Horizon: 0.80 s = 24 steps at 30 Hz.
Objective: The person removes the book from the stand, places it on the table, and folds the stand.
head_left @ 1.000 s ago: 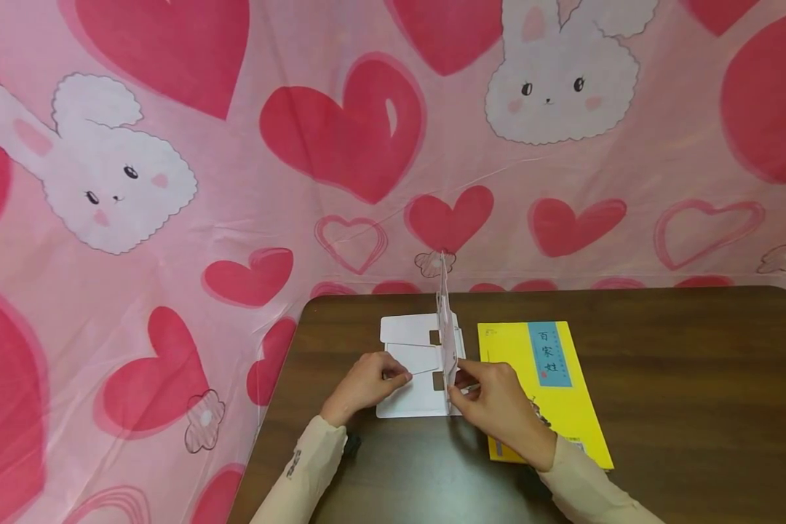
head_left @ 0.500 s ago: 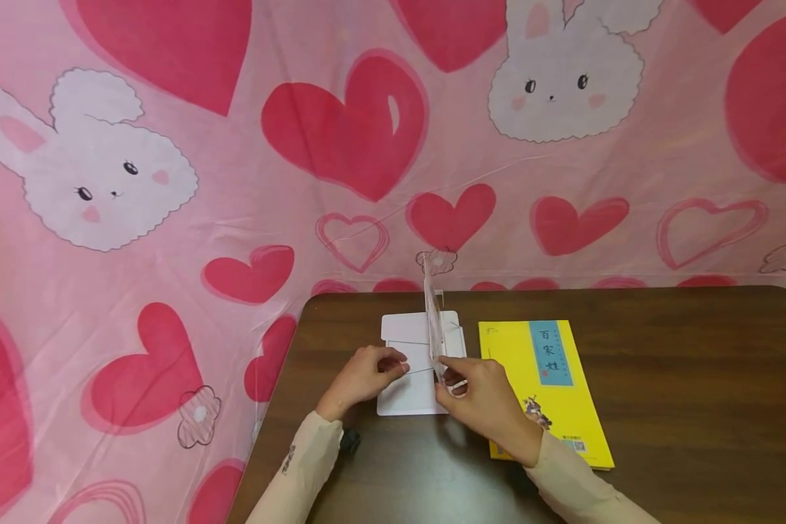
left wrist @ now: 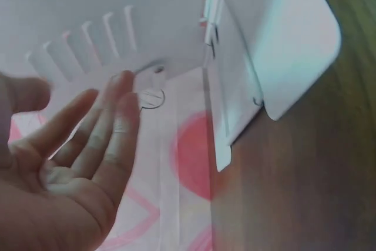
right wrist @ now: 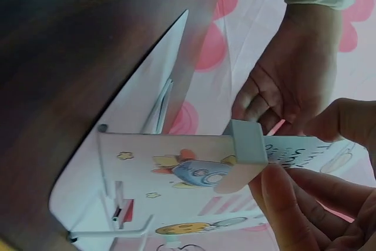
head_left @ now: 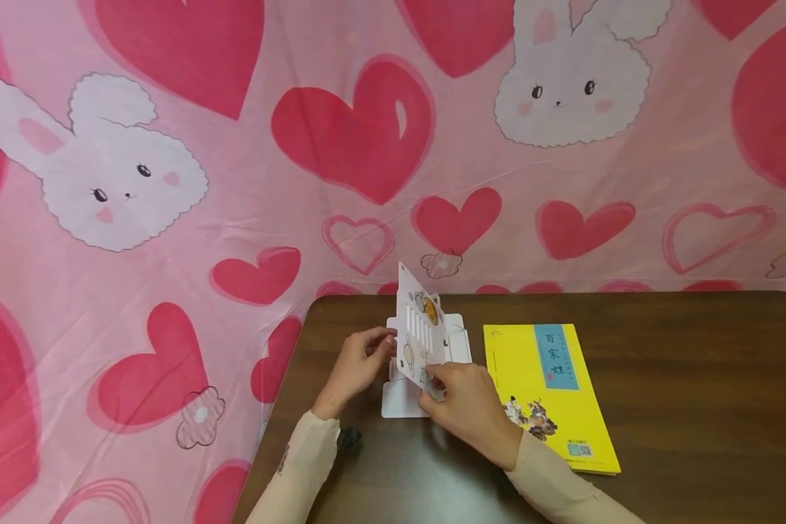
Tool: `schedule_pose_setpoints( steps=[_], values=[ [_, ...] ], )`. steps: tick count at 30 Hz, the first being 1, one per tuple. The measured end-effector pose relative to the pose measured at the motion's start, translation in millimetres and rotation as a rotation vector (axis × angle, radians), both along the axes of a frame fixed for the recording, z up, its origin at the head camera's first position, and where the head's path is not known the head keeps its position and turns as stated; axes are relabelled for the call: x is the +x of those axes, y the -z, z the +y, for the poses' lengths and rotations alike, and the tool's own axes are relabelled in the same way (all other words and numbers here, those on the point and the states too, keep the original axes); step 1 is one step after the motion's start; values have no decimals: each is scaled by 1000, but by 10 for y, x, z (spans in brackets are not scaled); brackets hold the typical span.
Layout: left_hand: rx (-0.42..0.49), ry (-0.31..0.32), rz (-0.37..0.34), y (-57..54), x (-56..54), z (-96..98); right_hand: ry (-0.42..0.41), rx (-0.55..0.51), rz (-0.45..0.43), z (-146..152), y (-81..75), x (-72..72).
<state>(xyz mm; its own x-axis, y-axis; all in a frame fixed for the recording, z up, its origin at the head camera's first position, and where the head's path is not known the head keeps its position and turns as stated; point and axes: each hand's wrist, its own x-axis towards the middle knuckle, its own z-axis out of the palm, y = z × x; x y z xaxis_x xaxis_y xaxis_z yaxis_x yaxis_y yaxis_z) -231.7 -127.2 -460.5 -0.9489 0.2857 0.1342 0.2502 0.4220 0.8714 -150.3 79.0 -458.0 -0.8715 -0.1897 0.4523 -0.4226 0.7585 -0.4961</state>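
Note:
A white book stand point(head_left: 414, 320) with cartoon prints and a row of slots is on the dark table. Its upper panel stands up, tilted leftwards, over the flat white base point(head_left: 402, 402). My right hand point(head_left: 468, 404) pinches the panel's near edge between thumb and fingers. In the right wrist view, the fingertips are right at a small white ledge point(right wrist: 249, 139) on the panel, which bears a rocket print. My left hand point(head_left: 362, 364) is on the panel's left side; in the left wrist view its fingers point(left wrist: 120, 139) are loosely extended, nothing in them.
A yellow book point(head_left: 514, 364) with a blue title strip lies on the table point(head_left: 694, 393) just right of the stand. A pink curtain point(head_left: 367, 240) with hearts and rabbits hangs behind the table and along its left side.
The panel has swung leftwards from nearly edge-on, so its printed face now shows. My right hand has moved left with it; my left hand has shifted slightly left and farther from me.

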Motion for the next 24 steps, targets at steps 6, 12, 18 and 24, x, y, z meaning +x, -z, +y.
schedule_pose_setpoints(
  steps=[6,12,18,24],
  values=[
    [214,-94,-13,-59,-10,-21,0,74,0,-96,-8,-26],
    [186,-180,54,-83,-18,-69,21,158,48,-198,25,-28],
    [95,-227,133,-82,-48,-130,26,240,138,-287,63,-32],
    [54,-251,116,-92,-70,-178,-16,218,120,-312,104,-54]
  ],
)
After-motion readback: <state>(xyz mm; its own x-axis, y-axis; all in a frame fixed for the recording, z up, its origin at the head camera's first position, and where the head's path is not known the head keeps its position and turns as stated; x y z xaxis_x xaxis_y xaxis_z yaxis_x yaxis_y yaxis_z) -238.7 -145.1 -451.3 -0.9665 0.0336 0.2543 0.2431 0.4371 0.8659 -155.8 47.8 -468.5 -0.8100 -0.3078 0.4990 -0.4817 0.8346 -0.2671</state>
